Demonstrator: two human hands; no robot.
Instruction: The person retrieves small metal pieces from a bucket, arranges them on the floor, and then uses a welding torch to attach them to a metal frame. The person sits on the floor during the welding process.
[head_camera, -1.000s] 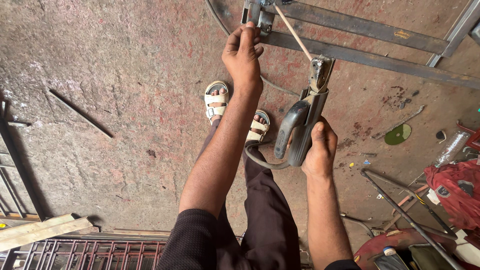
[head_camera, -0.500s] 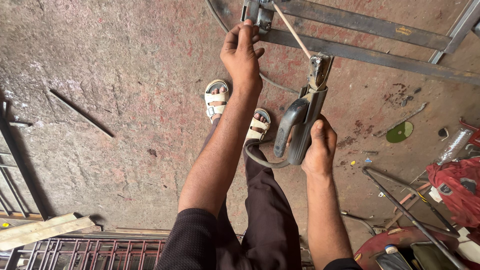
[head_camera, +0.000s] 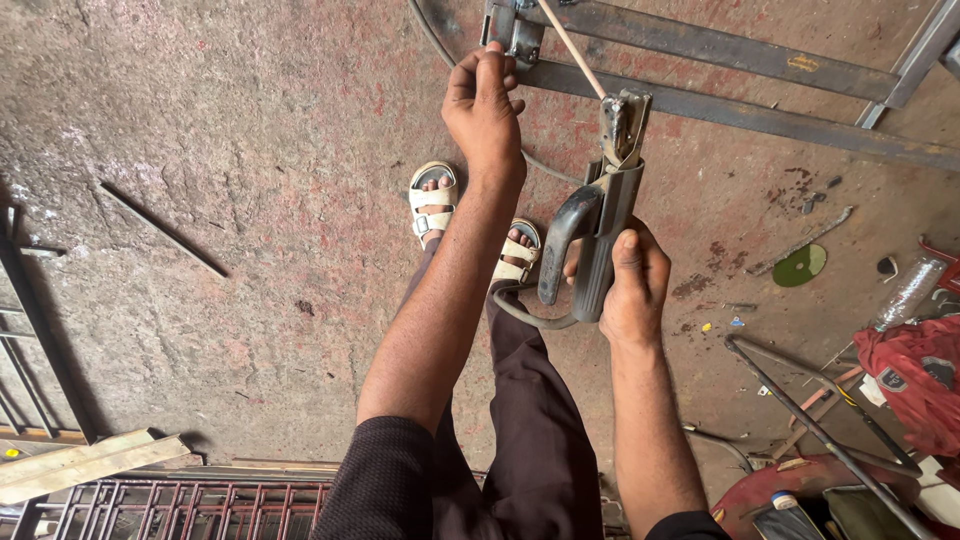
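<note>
A thin dark rod lies alone on the stained concrete floor, well left of the pair of pale sandals. Pale wooden planks rest at the lower left just above a reddish metal grille. To the right lie a round green disc and what may be a clear plastic bottle, near a red cloth bag and a bent thin steel rod.
</note>
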